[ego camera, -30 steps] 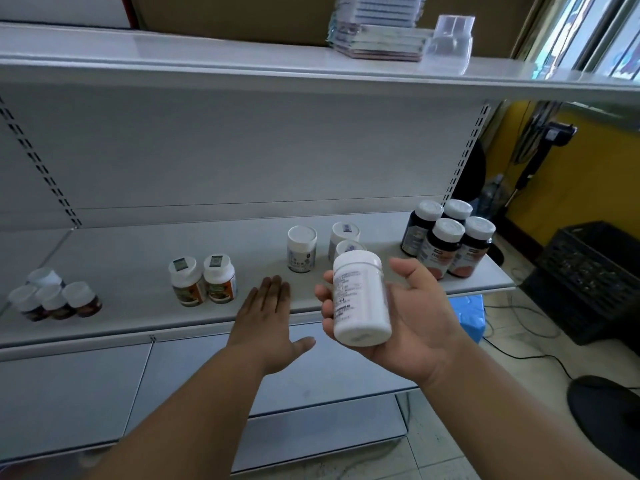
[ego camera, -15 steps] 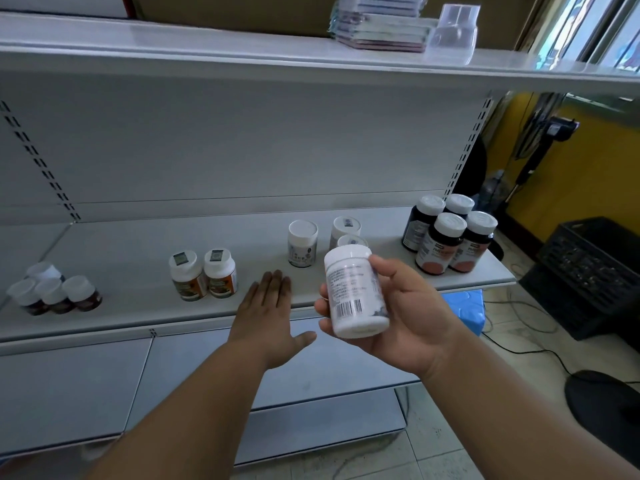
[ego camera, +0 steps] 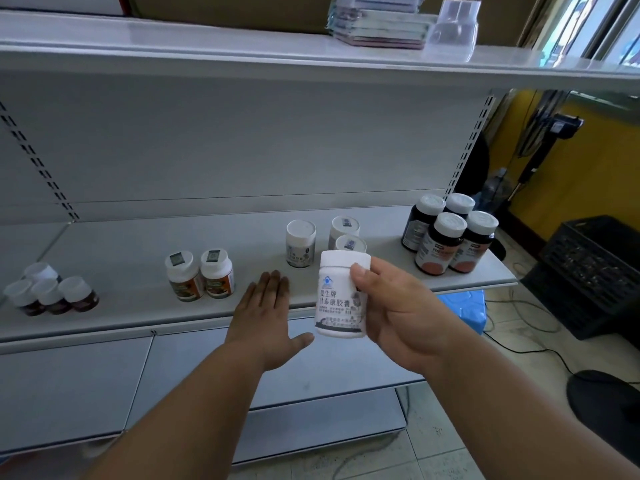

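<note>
The white bottle is up in the air in front of the shelf, upright, its printed label turned toward the person, which looks like a check of the label before it goes back among its kind. The right hand grasps it from the right side, thumb across the front just under the cap and fingers wrapped behind, a hold that leaves most of the label readable. The left hand holds nothing: it is flat, palm down, fingers straight and together, at the shelf's front edge just left of the bottle; whether it rests on the metal or hangs just above it I cannot tell. Right behind the held bottle stand three white-capped bottles of seemingly the same sort, so the spot beside them seems the likely place for it. The shelf is sorted by kind: two orange-labelled bottles left of the flat hand, a cluster of small dark jars at the far left, and four dark bottles packed together at the right end.
</note>
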`<state>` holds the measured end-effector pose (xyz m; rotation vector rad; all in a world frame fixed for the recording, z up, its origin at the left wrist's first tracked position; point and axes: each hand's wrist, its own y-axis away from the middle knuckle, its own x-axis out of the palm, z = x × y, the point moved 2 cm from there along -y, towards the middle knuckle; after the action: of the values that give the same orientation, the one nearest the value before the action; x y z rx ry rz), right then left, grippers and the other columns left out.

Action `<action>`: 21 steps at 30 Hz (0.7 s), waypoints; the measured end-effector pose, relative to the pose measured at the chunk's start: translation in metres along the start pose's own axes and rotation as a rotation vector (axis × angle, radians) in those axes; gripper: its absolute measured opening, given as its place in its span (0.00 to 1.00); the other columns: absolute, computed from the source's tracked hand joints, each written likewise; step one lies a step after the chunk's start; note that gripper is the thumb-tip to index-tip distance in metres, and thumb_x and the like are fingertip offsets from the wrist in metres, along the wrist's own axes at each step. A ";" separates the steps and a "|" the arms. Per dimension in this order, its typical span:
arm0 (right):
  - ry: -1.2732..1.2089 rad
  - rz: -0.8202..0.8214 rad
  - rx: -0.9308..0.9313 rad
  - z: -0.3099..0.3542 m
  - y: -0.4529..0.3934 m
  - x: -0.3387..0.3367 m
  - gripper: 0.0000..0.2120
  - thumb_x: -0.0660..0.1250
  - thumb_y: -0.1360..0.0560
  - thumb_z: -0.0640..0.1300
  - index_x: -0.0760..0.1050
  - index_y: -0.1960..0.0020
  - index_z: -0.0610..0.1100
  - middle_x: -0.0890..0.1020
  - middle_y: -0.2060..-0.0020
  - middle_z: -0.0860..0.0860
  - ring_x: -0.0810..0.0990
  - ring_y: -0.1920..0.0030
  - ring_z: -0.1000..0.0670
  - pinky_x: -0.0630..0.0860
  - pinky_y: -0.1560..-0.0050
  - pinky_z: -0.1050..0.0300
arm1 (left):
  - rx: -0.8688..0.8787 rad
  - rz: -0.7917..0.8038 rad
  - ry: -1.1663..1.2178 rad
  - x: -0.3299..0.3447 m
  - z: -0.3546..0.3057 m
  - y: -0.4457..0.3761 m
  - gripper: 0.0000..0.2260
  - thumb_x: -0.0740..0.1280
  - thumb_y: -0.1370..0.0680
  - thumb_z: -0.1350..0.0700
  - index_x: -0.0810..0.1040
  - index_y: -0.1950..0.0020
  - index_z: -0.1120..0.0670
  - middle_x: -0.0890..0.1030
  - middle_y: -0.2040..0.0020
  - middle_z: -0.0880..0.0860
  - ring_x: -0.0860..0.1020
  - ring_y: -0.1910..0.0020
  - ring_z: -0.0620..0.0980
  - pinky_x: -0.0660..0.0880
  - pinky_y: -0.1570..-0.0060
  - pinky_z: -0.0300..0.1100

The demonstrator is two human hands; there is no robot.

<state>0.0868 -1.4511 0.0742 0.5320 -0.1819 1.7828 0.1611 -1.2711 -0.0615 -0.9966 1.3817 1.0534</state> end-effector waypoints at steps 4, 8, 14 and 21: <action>0.614 -0.139 -0.287 0.003 0.002 -0.004 0.24 0.76 0.32 0.51 0.73 0.39 0.52 0.82 0.47 0.54 0.80 0.45 0.51 0.78 0.46 0.57 | 0.007 0.002 -0.001 -0.002 0.000 0.002 0.48 0.53 0.25 0.27 0.33 0.21 0.55 0.33 0.20 0.54 0.33 0.22 0.53 0.34 0.24 0.49; 1.336 -0.249 -0.934 -0.005 0.010 -0.009 0.26 0.76 0.31 0.46 0.70 0.36 0.47 0.78 0.41 0.52 0.75 0.40 0.49 0.70 0.38 0.60 | 0.013 -0.008 0.018 -0.001 0.000 0.001 0.49 0.53 0.25 0.27 0.35 0.20 0.55 0.35 0.20 0.55 0.34 0.21 0.53 0.35 0.23 0.50; 1.242 -0.208 -1.015 -0.022 0.022 -0.011 0.26 0.76 0.31 0.41 0.69 0.38 0.41 0.78 0.40 0.48 0.77 0.38 0.49 0.74 0.38 0.55 | 0.011 -0.004 0.001 0.000 0.000 0.000 0.49 0.54 0.26 0.26 0.35 0.20 0.56 0.35 0.20 0.55 0.35 0.21 0.53 0.36 0.23 0.50; -0.098 -0.005 0.370 0.006 -0.005 0.008 0.16 0.64 0.29 0.52 0.84 0.53 0.41 0.83 0.58 0.42 0.82 0.62 0.44 0.81 0.62 0.54 | 0.022 -0.047 0.029 0.003 0.000 0.000 0.49 0.54 0.27 0.25 0.36 0.19 0.53 0.38 0.19 0.54 0.38 0.20 0.53 0.40 0.22 0.51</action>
<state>0.0916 -1.4453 0.0820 0.8834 0.0857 1.7950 0.1610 -1.2708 -0.0642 -1.0270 1.3838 0.9906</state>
